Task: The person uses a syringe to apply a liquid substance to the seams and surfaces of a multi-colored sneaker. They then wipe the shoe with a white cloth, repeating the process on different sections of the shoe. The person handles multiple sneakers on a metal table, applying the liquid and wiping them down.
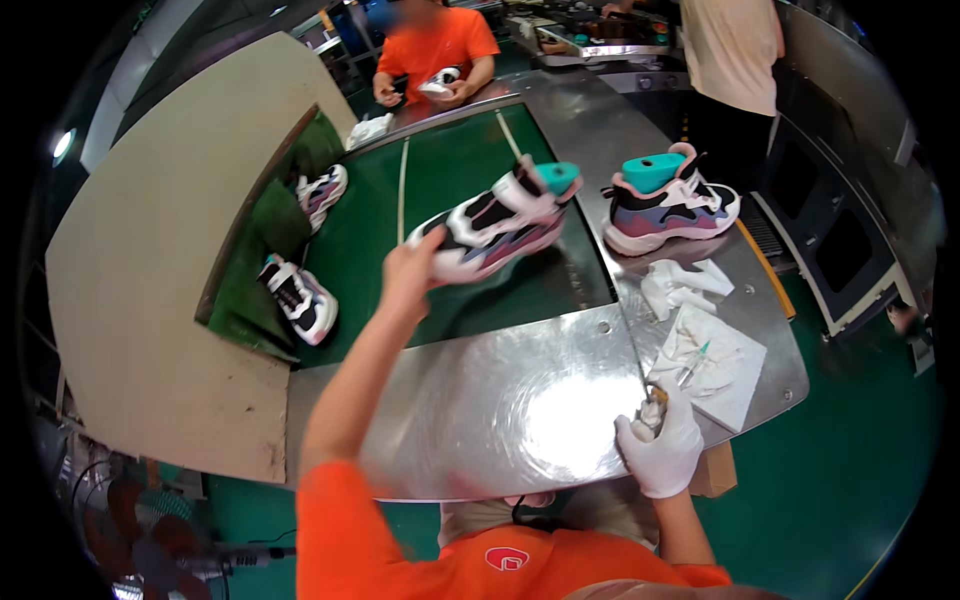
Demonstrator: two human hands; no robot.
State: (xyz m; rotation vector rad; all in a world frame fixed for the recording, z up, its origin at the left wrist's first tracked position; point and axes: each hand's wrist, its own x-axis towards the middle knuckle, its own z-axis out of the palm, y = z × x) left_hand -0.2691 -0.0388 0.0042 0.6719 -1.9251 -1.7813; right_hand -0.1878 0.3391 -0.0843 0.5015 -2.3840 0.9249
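Observation:
My bare left hand (408,268) grips a sneaker (495,225) by its toe and holds it above the green belt. The sneaker is white, black, pink and purple, with a teal shoe last (558,177) in its opening. Down at the front edge of the metal table, my right hand (668,445) wears a white glove. Its fingers are closed round a small whitish and tan wad (650,412). Just beyond it, a slim tool with a green tip (700,358) lies on a white pad (740,375). A similar sneaker (670,215) with a teal last stands upright on the table's right side.
Crumpled white paper (685,287) lies between the pad and the standing sneaker. On the left, two more sneakers (300,302) sit on the belt (460,300) by a green curtain (275,220). Across the table a person in orange (437,45) handles a shoe. Another person stands at far right.

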